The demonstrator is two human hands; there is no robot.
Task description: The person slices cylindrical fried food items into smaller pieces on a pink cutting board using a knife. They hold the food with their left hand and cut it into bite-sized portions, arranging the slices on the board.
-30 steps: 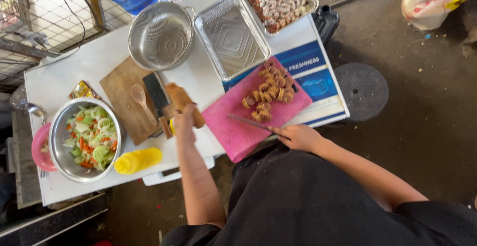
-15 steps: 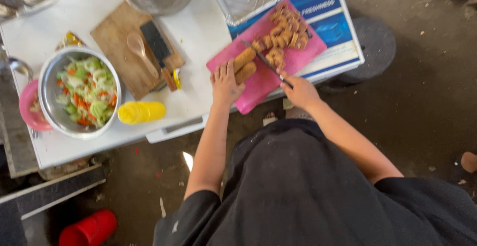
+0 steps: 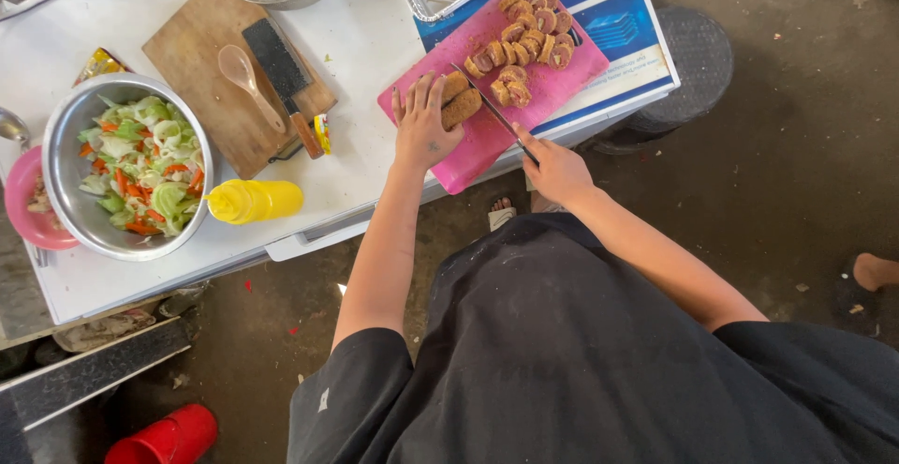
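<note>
left grip: left hand (image 3: 423, 129) lies flat on two breaded rolls (image 3: 456, 101), pinning them to the pink cutting board (image 3: 468, 150)
right grip: right hand (image 3: 556, 169) clenched on the knife (image 3: 492, 110)
blade: just right of the rolls, beside cut slices (image 3: 524, 43)
board: on the white desk (image 3: 365, 43)

The person wears a loose black short-sleeved top, both forearms bare.

Steel bowl of chopped vegetables (image 3: 131, 164); yellow squeeze bottle (image 3: 255, 200); wooden board (image 3: 234, 75) under cleaver (image 3: 281, 80)
</note>
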